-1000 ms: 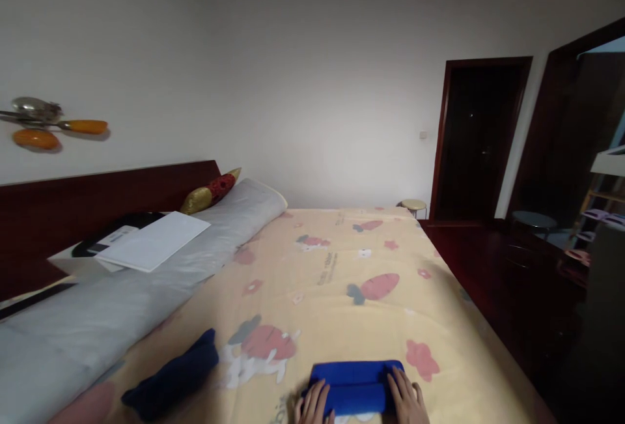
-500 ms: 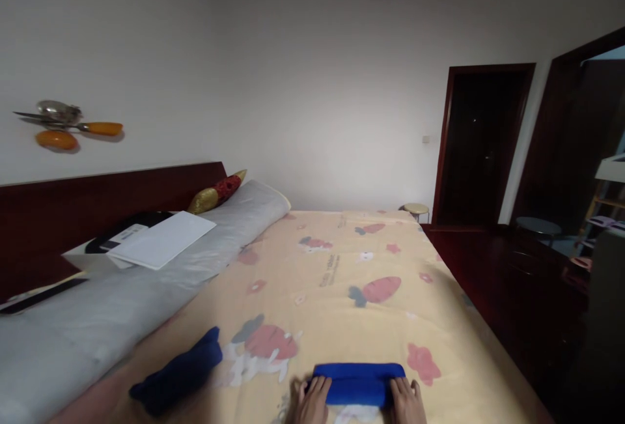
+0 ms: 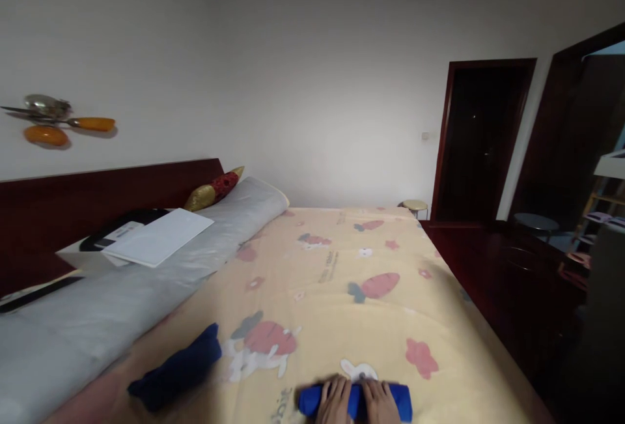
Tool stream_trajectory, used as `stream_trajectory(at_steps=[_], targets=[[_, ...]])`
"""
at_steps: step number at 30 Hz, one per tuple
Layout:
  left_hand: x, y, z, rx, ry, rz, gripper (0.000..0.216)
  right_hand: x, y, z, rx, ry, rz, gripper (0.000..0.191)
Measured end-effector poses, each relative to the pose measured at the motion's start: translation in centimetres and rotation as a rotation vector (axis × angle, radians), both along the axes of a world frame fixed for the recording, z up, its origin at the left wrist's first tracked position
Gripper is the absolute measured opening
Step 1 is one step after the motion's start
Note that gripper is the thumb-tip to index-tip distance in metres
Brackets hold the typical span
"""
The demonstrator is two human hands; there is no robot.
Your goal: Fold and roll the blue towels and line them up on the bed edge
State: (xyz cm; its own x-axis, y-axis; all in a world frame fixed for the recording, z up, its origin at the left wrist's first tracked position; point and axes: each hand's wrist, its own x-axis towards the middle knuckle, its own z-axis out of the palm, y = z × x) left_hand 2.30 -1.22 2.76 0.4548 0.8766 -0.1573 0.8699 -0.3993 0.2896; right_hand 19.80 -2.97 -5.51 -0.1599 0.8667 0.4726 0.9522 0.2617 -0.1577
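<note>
A bright blue cloth [image 3: 403, 400], rolled or folded into a narrow bundle, lies across the bed at the bottom of the view. My left hand [image 3: 334, 400] is curled over it left of its middle. Close beside, my right hand [image 3: 379, 402] bends its fingers over the same bundle. Both ends of the cloth stick out past my hands; its underside and my thumbs are hidden. To the left, apart from my hands, rests a dark blue bundle of cloth [image 3: 178, 370].
The bed has a yellow sheet [image 3: 322, 320] printed with rabbits and carrots. Along the headboard [image 3: 122, 180] runs a long grey bolster [image 3: 161, 294] with a white flat board [image 3: 163, 236] on it. A stool [image 3: 415, 205] stands beyond the bed, and shelves [image 3: 605, 202] at the right.
The blue cloth has gone from a wider flat fold to a narrower roll, nearer to me. My hands have moved from its two ends in towards its middle.
</note>
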Motion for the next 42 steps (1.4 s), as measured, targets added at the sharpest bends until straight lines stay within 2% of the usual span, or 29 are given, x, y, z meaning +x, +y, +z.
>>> stream_trajectory(at_steps=[4,6,10,16,22,26,29,31,34,38,40,42], targets=[[1.5,-0.2,-2.5,0.090,0.015,-0.021,0.067,-2.4,0.6,-2.0,0.294,-0.001,-0.010,0.050],[1.4,0.0,-2.9,0.104,0.016,-0.066,0.074,-2.4,0.6,-2.3,0.343,-0.012,0.017,0.058],[0.6,0.2,-2.0,0.064,0.002,-0.159,0.094,-1.6,0.2,-2.1,0.324,-0.025,0.081,0.073],[0.6,-0.4,-0.6,0.017,-0.003,-0.176,0.094,-2.0,-0.5,-1.9,0.303,0.006,0.066,0.085],[0.0,-0.5,-0.5,0.059,0.034,-0.231,0.095,-1.0,-1.4,-0.4,0.246,-0.011,0.134,0.096],[-2.9,-0.1,-0.4,0.216,0.064,-0.276,0.087,2.2,-2.3,0.8,0.231,-0.082,0.144,0.091],[-5.6,0.1,-0.4,0.358,0.083,-0.228,0.085,5.4,-3.4,1.2,0.184,-0.078,0.114,0.084],[-7.1,0.2,-0.4,0.394,0.103,-0.188,0.085,7.0,-4.1,1.1,0.134,-0.058,0.068,0.081],[-8.3,0.2,-0.5,0.411,0.131,-0.131,0.085,8.1,-4.8,0.5,0.041,-0.029,0.020,0.077],[-8.2,0.1,-0.2,0.387,0.141,-0.094,0.077,8.0,-5.1,0.0,-0.055,0.007,-0.026,0.074],[-7.7,0.3,0.2,0.330,0.152,-0.069,0.073,7.9,-5.0,0.5,-0.112,0.021,-0.027,0.072],[-7.3,0.5,0.8,0.266,0.168,-0.041,0.072,7.8,-4.9,1.9,-0.187,0.035,-0.027,0.068]])
